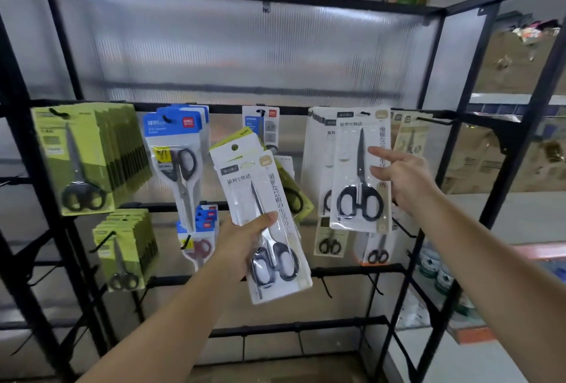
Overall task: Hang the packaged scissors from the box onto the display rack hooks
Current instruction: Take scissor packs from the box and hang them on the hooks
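- My left hand (245,241) grips a tilted stack of packaged scissors (263,214), thumb across the front.
- My right hand (401,177), fingers loose, touches the white scissors pack (360,168) hanging on the rack (459,143), right of that stack.

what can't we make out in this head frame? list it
- Box the scissors come from: not in the head view at all.
- Packs behind the front pack gripped in the left hand: count hidden by that front pack.
- Right hand at the hanging white pack: contact unclear; that pack's hook is covered by the card top.
- Small print on the blue packs: too small and blurred to read.
- Both arms: cut off by the bottom edge.
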Demonstrator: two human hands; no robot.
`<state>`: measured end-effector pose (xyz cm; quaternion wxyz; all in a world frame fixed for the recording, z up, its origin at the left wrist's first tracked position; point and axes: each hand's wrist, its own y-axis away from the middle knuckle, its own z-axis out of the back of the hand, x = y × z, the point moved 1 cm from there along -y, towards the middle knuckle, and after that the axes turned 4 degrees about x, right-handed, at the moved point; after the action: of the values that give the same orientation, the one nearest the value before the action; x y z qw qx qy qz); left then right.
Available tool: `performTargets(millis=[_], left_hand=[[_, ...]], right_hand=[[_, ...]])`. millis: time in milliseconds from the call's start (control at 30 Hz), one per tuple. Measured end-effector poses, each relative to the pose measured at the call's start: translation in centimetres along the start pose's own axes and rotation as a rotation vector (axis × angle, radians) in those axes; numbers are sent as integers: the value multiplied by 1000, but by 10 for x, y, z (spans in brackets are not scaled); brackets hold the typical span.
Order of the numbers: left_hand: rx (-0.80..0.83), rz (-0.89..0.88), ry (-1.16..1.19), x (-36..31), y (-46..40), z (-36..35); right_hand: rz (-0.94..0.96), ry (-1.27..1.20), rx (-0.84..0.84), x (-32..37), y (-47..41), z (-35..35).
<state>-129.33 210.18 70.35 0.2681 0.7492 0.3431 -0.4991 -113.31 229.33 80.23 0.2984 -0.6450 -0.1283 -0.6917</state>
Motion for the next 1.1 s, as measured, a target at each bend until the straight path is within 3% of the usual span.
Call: performTargets(millis=[233, 733, 867, 967, 1100], left_hand=[[-10, 3, 12, -4, 2, -5], [6, -5, 59, -12, 9, -13], [-10, -16, 103, -12, 12, -10], [-25, -33, 123, -11, 13, -6], [-53, -41, 162, -8, 15, -6]], right_hand=[[-66, 14, 21, 12, -3, 3], [-36, 464, 168, 12, -25, -12], [-87, 457, 158, -16, -18, -19], [42, 371, 120, -28, 4, -35], [97, 291, 536, -34, 55, -73]])
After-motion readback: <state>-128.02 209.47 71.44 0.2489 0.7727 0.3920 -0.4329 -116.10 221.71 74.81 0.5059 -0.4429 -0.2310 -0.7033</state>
